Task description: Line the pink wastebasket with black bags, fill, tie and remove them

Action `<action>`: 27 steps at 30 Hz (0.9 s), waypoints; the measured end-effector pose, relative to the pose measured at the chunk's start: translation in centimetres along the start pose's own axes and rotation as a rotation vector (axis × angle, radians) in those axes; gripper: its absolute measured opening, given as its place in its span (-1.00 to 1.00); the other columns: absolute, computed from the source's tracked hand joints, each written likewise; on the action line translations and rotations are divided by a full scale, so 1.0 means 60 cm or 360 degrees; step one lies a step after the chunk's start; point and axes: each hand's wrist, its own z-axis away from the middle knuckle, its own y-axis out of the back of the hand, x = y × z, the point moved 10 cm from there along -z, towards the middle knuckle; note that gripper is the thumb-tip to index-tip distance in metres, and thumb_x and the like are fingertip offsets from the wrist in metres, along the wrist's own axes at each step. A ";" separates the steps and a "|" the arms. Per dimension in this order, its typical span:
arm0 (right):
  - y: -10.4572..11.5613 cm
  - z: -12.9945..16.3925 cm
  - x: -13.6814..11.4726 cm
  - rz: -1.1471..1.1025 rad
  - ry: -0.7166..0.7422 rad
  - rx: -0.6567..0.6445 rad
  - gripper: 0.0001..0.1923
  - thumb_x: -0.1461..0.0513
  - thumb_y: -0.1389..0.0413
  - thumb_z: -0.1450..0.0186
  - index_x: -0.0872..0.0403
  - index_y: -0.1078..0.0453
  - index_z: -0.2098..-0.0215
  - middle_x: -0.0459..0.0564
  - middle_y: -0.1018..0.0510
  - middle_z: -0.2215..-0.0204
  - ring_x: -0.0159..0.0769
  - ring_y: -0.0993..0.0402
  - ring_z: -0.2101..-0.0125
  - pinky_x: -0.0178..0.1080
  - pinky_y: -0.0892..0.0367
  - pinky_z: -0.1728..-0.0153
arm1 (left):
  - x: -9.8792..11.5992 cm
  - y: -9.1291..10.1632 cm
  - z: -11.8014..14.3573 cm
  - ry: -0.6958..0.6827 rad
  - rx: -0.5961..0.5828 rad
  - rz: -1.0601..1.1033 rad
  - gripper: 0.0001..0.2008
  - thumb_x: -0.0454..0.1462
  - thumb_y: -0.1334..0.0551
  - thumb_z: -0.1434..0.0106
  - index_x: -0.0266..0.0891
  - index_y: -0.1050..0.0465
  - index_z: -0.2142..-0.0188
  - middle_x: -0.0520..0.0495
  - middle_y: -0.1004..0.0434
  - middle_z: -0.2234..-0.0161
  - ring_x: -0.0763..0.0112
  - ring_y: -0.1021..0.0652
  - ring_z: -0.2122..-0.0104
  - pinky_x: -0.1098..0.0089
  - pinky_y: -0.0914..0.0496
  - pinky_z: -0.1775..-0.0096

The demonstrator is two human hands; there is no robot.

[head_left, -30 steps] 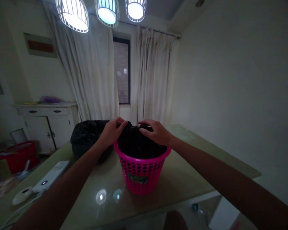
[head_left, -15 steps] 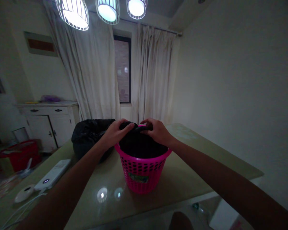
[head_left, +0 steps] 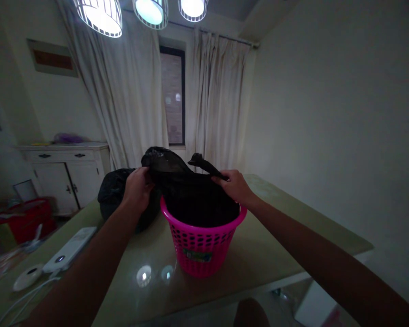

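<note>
1. Since the earlier frames the 2 hands have moved apart and upward: they were close together, pressing down on the top of the black bag (head_left: 191,190); now its 2 top ends are raised above the bin (head_left: 202,247), one to each side.
2. The left hand (head_left: 138,188) is clenched on the left end of the bag, a wide flap that stands up above the fist, at the bin's left rim.
3. The right hand (head_left: 236,187) pinches the right end, a thin twisted tail that points up and left from the fingers, just over the bin's right rim.
4. The bag sits inside the pink bin, filling its mouth and bulging above the rim. The bin stands on the table (head_left: 276,236), about mid-table and nearer the near edge than the far one.
5. A second black bag (head_left: 114,195) lies on the table just left of the bin, behind the left hand; whether it touches the bin cannot be told.
6. Toward the left edge lie a white flat device (head_left: 70,250) with a small light and a round white disc (head_left: 27,277) with a cable.
7. Judged from this, the step in hand is gathering the bag's 2 ends, either to tie them or to lift the bag.
8. The next move would call for a firm hold on both ends, kept even, bringing them together over the middle, so the thin plastic neither tears nor slips and the light bin does not tip or rise with it.
</note>
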 end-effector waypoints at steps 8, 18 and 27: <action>0.073 0.043 -0.040 -0.0978 0.0163 0.0152 -0.52 0.11 -0.47 -0.10 0.00 -0.58 0.03 -0.05 -0.69 0.14 -0.17 -0.60 0.13 -0.10 -0.55 0.01 | -0.003 0.011 0.059 0.0338 -0.0079 0.0632 -0.83 -0.39 -0.38 -0.01 -0.19 -0.51 0.36 0.09 -0.60 0.40 0.50 -0.57 0.43 0.54 -0.51 0.39; 0.094 0.236 -0.035 0.0083 0.0462 -0.0732 -0.72 -0.04 -0.17 -0.50 -0.23 -0.74 0.14 0.03 -0.65 0.42 -0.15 -0.60 0.31 -0.05 -0.53 0.16 | -0.032 0.120 0.163 0.0584 -0.0146 0.0512 -0.52 -0.17 -0.49 -0.03 -0.02 -0.69 0.00 -0.21 -0.71 -0.14 -0.24 -0.66 -0.15 0.07 -0.75 0.17; 0.150 0.275 0.012 0.0432 0.0314 -0.0277 -0.63 0.12 -0.07 -0.56 -0.27 -0.57 -0.24 0.06 -0.73 0.00 -0.08 -0.73 0.06 -0.07 -0.66 0.09 | -0.116 0.188 0.225 0.0526 -0.0194 0.0177 -0.35 -0.23 -0.66 0.15 0.10 -0.71 -0.01 -0.08 -0.76 -0.11 -0.20 -0.65 -0.21 0.13 -0.67 -0.08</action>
